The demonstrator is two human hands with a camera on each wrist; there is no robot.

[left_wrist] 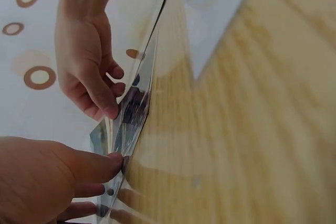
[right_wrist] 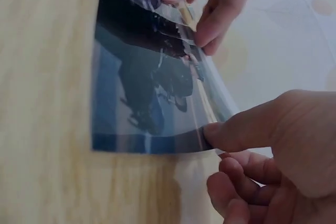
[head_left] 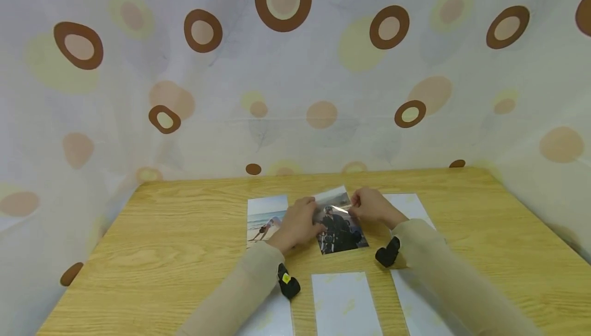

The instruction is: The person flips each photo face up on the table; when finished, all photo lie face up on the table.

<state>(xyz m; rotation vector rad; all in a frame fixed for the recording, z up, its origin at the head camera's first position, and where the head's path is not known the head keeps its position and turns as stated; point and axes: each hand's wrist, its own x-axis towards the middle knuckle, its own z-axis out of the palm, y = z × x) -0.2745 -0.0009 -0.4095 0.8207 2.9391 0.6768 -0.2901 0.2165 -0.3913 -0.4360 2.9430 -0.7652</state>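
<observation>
A glossy photo print (head_left: 340,231) with a dark-clad figure on it is held tilted over the wooden table. On its left side, my left hand (head_left: 299,223) grips the edge, thumb on the near face. My right hand (head_left: 375,205) pinches the opposite edge, near the upper corner, between thumb and fingers. In the right wrist view, clear shiny film (right_wrist: 197,90) shows along the print's edge, bowed and catching light. A beach photo (head_left: 264,220) lies just left of the held print, partly covered by my left hand.
White sheets with faint yellow marks lie on the wooden table (head_left: 184,254): a middle front sheet (head_left: 346,305), a left front sheet (head_left: 272,318), a right front sheet (head_left: 417,300) and a back right sheet (head_left: 408,203). A dotted curtain (head_left: 295,79) hangs behind.
</observation>
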